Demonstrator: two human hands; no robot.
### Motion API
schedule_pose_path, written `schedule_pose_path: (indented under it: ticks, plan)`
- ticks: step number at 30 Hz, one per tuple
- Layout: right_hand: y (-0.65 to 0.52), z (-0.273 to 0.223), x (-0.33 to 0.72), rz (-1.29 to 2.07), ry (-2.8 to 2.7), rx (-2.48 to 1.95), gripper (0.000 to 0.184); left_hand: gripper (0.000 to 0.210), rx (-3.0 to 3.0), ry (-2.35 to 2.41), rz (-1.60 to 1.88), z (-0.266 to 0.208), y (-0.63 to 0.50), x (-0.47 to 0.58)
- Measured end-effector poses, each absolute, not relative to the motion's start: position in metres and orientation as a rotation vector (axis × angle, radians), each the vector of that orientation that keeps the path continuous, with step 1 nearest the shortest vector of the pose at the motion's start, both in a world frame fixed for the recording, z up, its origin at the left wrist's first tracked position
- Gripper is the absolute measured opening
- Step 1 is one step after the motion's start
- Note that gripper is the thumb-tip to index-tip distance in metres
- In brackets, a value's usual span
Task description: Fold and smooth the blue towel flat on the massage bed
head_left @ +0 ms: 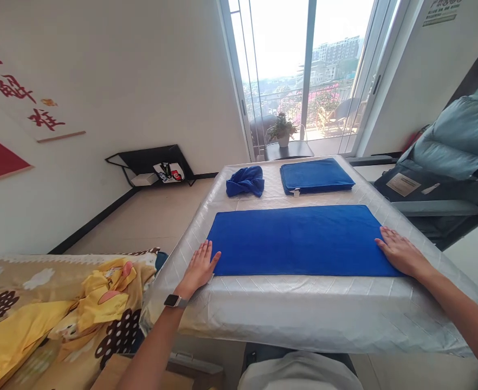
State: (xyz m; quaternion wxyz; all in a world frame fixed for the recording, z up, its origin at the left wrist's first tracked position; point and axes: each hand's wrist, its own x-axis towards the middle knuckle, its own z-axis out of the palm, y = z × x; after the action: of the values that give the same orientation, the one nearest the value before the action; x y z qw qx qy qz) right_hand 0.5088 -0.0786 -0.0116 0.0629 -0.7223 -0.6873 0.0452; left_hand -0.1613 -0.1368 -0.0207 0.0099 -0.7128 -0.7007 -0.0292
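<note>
A blue towel (296, 241) lies spread flat as a long rectangle across the table in front of me. My left hand (200, 265) rests flat at its left edge, fingers stretched forward, with a watch on the wrist. At the opposite end, my right hand (401, 250) lies flat on the towel's right edge, fingers extended. Neither hand grips anything. Beyond the towel, a crumpled blue cloth (245, 181) sits at the left. To its right is a neat stack of folded blue towels (316, 176) with a white tag showing at the front corner.
A pale, shiny cover (304, 311) drapes the table. At lower left, yellow clothing (104, 292) lies on a patterned bedspread (39, 279). A grey recliner (450, 141) stands at right. A potted plant (283, 132) is on a chair by the glass door.
</note>
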Motion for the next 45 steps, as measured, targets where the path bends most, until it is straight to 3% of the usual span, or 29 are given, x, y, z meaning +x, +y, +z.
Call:
schedule_pose_path:
  ticks: [6,10,12,18,21,27,35,45]
  plan:
    - [-0.082,0.002,0.508,0.180,-2.133,-2.213,0.070,0.081,-2.253,-2.244,-0.084,-0.016,-0.152,-0.165]
    - [-0.093,0.014,0.478,-0.109,-2.089,-2.206,0.069,0.079,-2.226,-2.196,-0.156,-0.002,-0.155,-0.149]
    - [-0.101,0.019,0.437,-0.189,-2.130,-2.088,0.067,0.076,-2.280,-2.111,-0.231,0.008,-0.150,-0.119]
    - [-0.116,0.014,0.274,0.025,-2.526,-1.446,0.063,0.072,-2.755,-1.549,-0.298,0.024,-0.128,0.030]
    - [-0.116,0.001,0.245,0.117,-2.589,-1.389,0.064,0.075,-2.835,-1.483,-0.326,0.017,-0.127,0.074]
    - [-0.123,-0.010,0.309,0.121,-2.491,-1.653,0.074,0.074,-2.834,-1.561,-0.258,0.004,-0.132,0.049]
    - [-0.124,-0.015,0.468,0.089,-2.139,-2.181,0.082,0.078,-2.268,-2.165,-0.079,-0.013,-0.147,-0.114]
    - [-0.113,-0.022,0.499,0.117,-2.140,-2.096,0.078,0.088,-2.192,-2.219,-0.097,-0.033,-0.166,-0.155]
